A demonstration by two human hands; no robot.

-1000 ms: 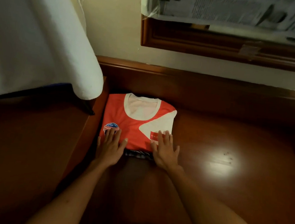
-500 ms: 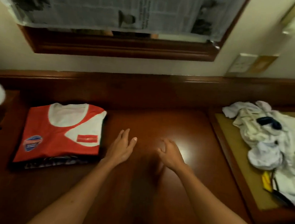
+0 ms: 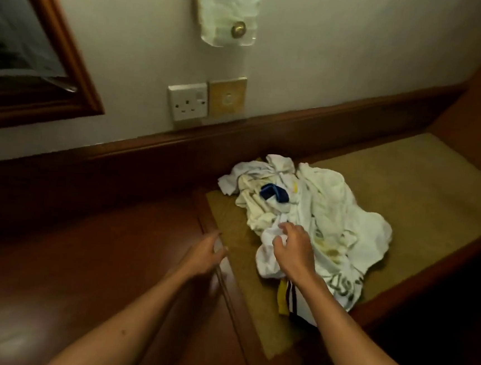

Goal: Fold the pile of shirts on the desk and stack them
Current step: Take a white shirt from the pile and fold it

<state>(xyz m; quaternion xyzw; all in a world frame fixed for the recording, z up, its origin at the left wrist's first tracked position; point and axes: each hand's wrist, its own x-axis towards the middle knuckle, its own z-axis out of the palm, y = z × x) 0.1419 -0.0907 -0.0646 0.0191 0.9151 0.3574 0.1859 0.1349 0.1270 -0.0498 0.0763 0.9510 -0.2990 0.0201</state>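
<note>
A crumpled pile of mostly white shirts lies on a tan padded surface to the right of the dark wooden desk. A dark blue collar shows in the pile, and a yellow and striped piece sticks out at its near edge. My right hand reaches into the near left part of the pile, its fingers curled round white fabric. My left hand hovers over the desk's right edge beside the tan surface, fingers relaxed, holding nothing. The folded red shirt stack is out of view.
A wooden ledge runs along the wall behind the desk. On the wall are a white socket, a brass plate and a frosted lamp. A framed mirror hangs at the left.
My view has swung right, away from the folded red shirt stack. Both hands have moved right; the right hand has reached the white pile and taken hold of fabric.
</note>
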